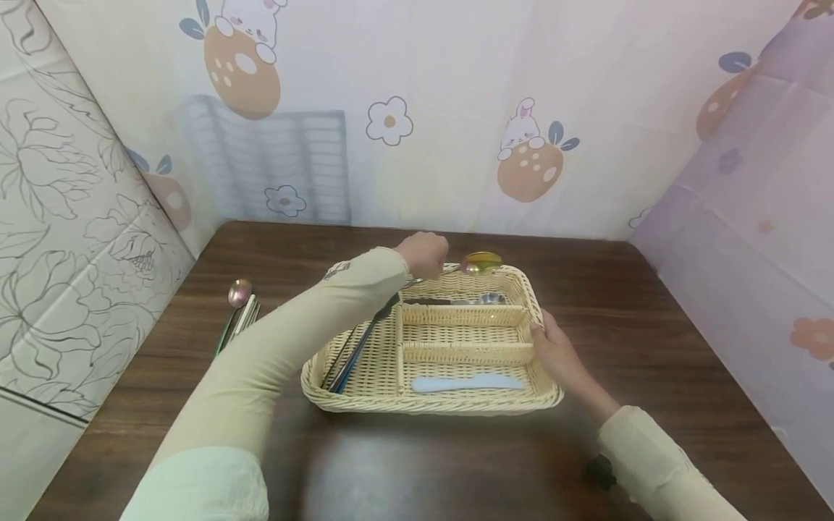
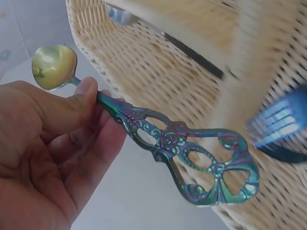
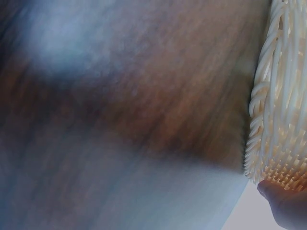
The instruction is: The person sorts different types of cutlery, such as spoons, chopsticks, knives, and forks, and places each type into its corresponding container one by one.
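Note:
My left hand (image 1: 423,253) pinches a spoon (image 2: 168,141) by its neck. Its ornate openwork handle shimmers green and purple, and its golden bowl points right over the back rim in the head view. Below is a woven cream cutlery basket (image 1: 430,407) with compartments. My right hand (image 1: 563,354) grips the basket's right end, its thumb at the rim. Inside, the back compartment holds a dark-handled utensil with a round metal bowl (image 1: 491,298). A pale plastic knife (image 1: 465,382) lies in the front one, and a blue fork (image 2: 276,120) among long utensils in the left one.
On the brown wooden table (image 1: 619,311), left of the basket, lie a pinkish metallic spoon (image 1: 239,291) and several slim pale sticks (image 1: 246,316), partly hidden by my left sleeve. Patterned curtains (image 1: 443,166) hang along the back and both sides.

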Action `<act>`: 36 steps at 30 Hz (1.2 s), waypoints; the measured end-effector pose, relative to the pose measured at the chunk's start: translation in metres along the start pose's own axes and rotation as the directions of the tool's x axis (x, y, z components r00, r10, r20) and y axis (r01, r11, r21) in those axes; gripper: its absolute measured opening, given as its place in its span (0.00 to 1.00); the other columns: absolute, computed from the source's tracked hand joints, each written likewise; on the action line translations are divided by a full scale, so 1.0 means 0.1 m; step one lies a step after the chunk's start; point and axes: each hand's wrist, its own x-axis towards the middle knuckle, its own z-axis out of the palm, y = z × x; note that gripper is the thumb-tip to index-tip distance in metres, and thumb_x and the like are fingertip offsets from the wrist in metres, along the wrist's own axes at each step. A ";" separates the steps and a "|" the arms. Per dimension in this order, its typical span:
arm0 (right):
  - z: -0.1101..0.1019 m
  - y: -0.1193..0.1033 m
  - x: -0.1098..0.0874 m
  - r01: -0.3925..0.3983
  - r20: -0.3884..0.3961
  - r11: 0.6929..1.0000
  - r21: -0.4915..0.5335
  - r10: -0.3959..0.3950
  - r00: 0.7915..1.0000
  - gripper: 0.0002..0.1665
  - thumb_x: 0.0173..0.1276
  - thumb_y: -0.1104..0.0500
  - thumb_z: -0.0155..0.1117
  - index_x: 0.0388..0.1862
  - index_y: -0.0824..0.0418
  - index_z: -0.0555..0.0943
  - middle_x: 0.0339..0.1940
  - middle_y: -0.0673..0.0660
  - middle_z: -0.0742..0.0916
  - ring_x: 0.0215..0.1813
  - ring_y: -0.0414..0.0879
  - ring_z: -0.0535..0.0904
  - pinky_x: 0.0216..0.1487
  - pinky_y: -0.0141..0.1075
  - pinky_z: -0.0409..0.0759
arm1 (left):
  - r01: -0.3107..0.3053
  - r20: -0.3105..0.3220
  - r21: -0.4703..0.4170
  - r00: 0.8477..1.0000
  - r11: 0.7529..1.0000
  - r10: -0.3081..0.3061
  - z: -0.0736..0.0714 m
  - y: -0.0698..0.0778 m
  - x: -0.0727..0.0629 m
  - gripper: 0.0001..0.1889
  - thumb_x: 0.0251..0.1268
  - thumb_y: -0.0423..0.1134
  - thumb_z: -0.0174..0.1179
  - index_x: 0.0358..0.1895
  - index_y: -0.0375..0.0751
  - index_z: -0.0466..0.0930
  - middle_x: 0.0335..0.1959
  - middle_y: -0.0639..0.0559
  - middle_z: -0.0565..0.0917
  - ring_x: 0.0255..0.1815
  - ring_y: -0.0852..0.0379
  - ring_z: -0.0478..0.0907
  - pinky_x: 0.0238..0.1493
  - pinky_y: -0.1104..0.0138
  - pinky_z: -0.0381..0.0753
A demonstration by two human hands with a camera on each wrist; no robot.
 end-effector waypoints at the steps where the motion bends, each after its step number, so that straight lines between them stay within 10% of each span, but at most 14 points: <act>1: -0.01 0.00 -0.01 0.001 -0.003 1.000 -0.001 -0.001 1.000 0.32 0.79 0.52 0.31 0.77 0.62 0.42 0.64 0.75 0.67 0.61 0.65 0.70 0.60 0.55 0.67 | -0.009 0.005 0.002 1.000 1.000 0.009 0.01 0.04 0.03 0.18 0.54 0.24 0.49 0.12 0.46 0.58 0.09 0.57 0.56 0.12 0.62 0.48 0.17 0.71 0.52; 10: -0.01 -0.01 -0.02 0.013 -0.007 1.000 -0.006 -0.013 1.000 0.32 0.79 0.53 0.32 0.76 0.62 0.43 0.65 0.74 0.68 0.64 0.64 0.67 0.66 0.56 0.58 | -0.016 0.010 0.051 1.000 0.999 0.016 0.12 0.21 0.26 0.16 0.62 0.28 0.52 0.17 0.45 0.62 0.13 0.56 0.60 0.16 0.60 0.53 0.23 0.68 0.61; 27: 0.01 -0.01 -0.02 -0.029 -0.011 0.999 0.023 0.030 1.000 0.32 0.79 0.52 0.31 0.77 0.60 0.42 0.64 0.74 0.68 0.56 0.64 0.75 0.51 0.49 0.77 | -0.034 0.097 0.178 0.995 0.983 0.017 0.43 0.26 0.54 0.07 0.59 0.27 0.56 0.38 0.42 0.76 0.24 0.54 0.69 0.24 0.57 0.63 0.26 0.66 0.65; 36: 0.01 -0.03 -0.02 -0.045 -0.002 0.998 0.038 0.045 0.999 0.33 0.79 0.52 0.31 0.77 0.59 0.40 0.67 0.75 0.65 0.60 0.65 0.71 0.52 0.49 0.76 | -0.051 0.160 0.196 0.987 0.979 0.019 0.55 0.26 0.61 0.08 0.56 0.27 0.57 0.30 0.44 0.69 0.23 0.54 0.68 0.22 0.58 0.61 0.24 0.66 0.62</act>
